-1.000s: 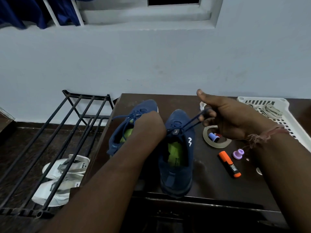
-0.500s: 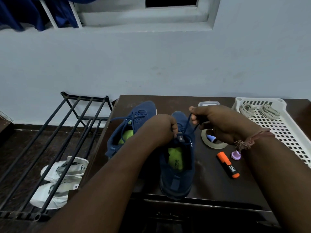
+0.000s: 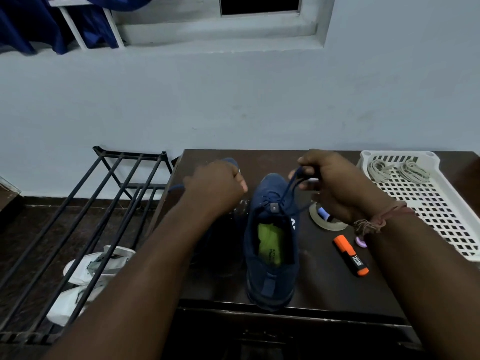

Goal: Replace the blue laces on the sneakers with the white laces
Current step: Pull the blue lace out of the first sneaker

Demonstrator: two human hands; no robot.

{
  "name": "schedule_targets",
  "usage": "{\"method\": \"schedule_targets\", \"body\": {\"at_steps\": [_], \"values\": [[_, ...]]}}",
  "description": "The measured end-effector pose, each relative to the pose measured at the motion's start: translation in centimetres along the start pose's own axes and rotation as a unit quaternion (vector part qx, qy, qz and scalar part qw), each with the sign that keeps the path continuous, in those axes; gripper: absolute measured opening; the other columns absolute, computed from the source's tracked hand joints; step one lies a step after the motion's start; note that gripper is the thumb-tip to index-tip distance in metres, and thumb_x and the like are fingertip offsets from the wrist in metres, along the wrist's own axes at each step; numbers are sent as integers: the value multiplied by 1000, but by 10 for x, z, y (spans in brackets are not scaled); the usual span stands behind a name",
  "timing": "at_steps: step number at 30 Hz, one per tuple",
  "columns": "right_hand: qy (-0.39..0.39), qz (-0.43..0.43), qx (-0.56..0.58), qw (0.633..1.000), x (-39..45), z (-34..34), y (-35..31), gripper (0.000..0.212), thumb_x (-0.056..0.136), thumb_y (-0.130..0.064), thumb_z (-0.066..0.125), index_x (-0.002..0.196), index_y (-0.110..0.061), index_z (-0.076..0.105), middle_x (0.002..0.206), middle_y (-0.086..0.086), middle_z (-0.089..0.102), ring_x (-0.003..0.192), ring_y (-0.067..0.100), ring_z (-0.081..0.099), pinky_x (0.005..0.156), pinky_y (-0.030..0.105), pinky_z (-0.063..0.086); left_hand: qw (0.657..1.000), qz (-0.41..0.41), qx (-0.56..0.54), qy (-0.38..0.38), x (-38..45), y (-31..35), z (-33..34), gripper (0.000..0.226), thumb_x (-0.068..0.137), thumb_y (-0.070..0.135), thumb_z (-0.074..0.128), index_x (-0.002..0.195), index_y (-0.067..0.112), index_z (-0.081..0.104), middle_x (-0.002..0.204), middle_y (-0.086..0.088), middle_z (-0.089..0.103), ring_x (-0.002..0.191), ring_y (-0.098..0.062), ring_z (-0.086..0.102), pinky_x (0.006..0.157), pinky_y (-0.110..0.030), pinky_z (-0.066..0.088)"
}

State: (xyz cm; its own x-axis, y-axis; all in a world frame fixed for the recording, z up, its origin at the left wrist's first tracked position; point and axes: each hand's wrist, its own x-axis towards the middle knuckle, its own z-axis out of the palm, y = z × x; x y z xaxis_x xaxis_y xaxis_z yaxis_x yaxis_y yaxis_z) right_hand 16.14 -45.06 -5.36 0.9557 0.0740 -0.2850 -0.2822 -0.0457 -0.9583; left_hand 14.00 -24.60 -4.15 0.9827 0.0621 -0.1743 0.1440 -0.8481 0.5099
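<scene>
Blue lace (image 3: 291, 188) is pinched by right hand (image 3: 332, 185) at 12 o'clock of the sneaker (image 3: 272, 245); left hand (image 3: 215, 188) is clenched, its contents hidden. 1 steady, straight pull is advised.

Dark table (image 3: 324, 287): two blue sneakers (image 3: 271, 245), tape roll (image 3: 327, 224), orange marker (image 3: 351, 255), white tray (image 3: 426, 211).

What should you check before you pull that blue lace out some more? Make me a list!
1. Right hand pinches the blue lace: ok.
2. Lace runs free from the eyelets up to the fingers, no knot seen: ok.
3. Sneaker stands flat on the table: ok.
4. Left hand steadies that sneaker: not ok, it is off to the side.
5. What the left hand holds: cannot tell.
6. White laces wait in the tray: ok.
</scene>
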Motion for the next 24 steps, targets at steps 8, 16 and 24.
{"method": "schedule_targets", "body": {"at_steps": [8,16,24], "values": [[46,-36,185,981,-4,1,-10,43,86,-38,68,49,-25,51,54,-1,46,56,17,34,55,30,26,998,57,18,-37,1,17,37,36,89,49,61,75,17,67,75,1,69,82,-24,66,92,-51,52],[109,-89,297,944,-5,0,-15,35,84,-44,73,70,-18,55,64,3,57,57,24,49,66,41,49,992,66,92,-49,0,14,40,40,72,68,70,75,28,75,81,10,71,93,-20,64,101,-47,44],[37,-126,-430,893,-4,5,19,42,73,-43,81,77,-11,55,71,3,60,64,18,55,52,25,37,993,75,74,-55,5,8,47,16,86,31,66,80,18,74,80,0,73,80,-20,68,87,-49,56]]}}
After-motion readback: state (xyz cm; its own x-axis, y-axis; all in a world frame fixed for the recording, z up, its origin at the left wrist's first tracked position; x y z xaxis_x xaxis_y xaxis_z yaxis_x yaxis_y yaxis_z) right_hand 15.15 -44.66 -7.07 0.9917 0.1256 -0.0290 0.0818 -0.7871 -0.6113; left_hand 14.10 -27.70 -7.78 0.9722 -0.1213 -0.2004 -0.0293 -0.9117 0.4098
